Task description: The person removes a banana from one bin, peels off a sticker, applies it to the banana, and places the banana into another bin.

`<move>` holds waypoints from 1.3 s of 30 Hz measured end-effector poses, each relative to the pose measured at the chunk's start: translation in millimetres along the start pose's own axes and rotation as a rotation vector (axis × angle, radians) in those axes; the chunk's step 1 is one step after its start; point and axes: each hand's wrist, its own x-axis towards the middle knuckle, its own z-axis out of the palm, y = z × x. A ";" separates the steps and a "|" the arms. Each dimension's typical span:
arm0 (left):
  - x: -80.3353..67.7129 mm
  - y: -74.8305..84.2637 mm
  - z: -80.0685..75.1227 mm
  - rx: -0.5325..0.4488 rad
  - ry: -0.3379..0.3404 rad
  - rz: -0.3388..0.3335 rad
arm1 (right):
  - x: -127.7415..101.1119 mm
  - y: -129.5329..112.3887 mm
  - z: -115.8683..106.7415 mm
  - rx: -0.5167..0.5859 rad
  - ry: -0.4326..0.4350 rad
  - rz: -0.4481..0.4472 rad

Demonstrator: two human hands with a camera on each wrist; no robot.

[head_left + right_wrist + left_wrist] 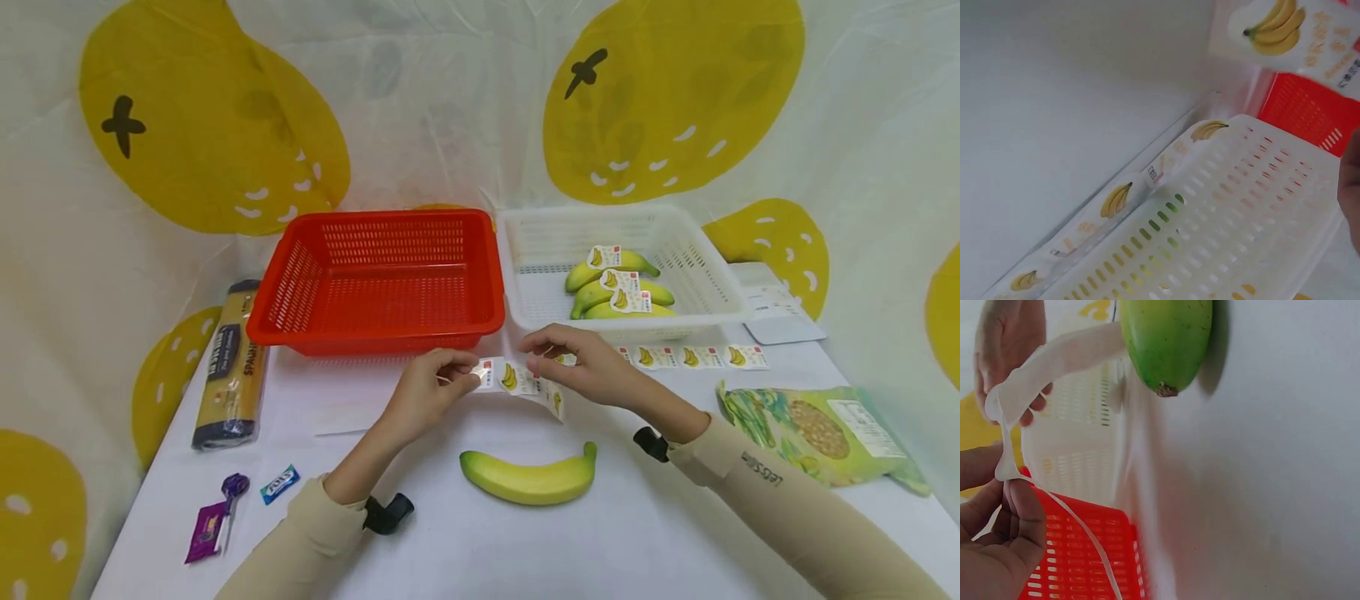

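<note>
my left hand [426, 390] and my right hand [592, 367] hold a strip of banana stickers [521, 380] between them, just above the table [675, 533] in front of the two baskets. my left fingers are curled in and pinch the strip's left end, where a thin backing peels away from it in the left wrist view. my right fingers are curled too and pinch the strip further along; its free end hangs down past my right hand.

a loose banana [531, 477] lies on the table just below my hands, apart from them. the red basket [378, 279] sits behind my left hand. the white basket [697, 275] beside it holds three bananas [611, 296], each with a sticker on it. another row of stickers [693, 357] lies flat along the white basket's front edge.
</note>
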 end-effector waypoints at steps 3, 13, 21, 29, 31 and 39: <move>-1.2 1.3 -0.8 -0.044 -0.015 0.022 | 7.4 2.4 0.8 0.057 -0.097 0.030; -4.6 2.2 0.2 -0.095 -0.027 0.010 | 16.9 4.9 9.4 0.193 -0.202 0.039; -1.0 3.1 -7.0 -0.017 -0.037 0.032 | 16.8 3.4 10.5 0.150 -0.219 0.048; 22.2 1.5 -16.6 -0.011 -0.228 0.055 | 14.0 -2.4 10.6 0.142 -0.262 -0.003; 26.6 -2.7 -16.8 -0.070 -0.304 0.023 | 14.0 -2.4 11.0 0.149 -0.264 -0.015; 28.9 -15.8 -14.1 -0.166 -0.377 -0.013 | 15.5 -0.8 11.4 0.160 -0.263 -0.024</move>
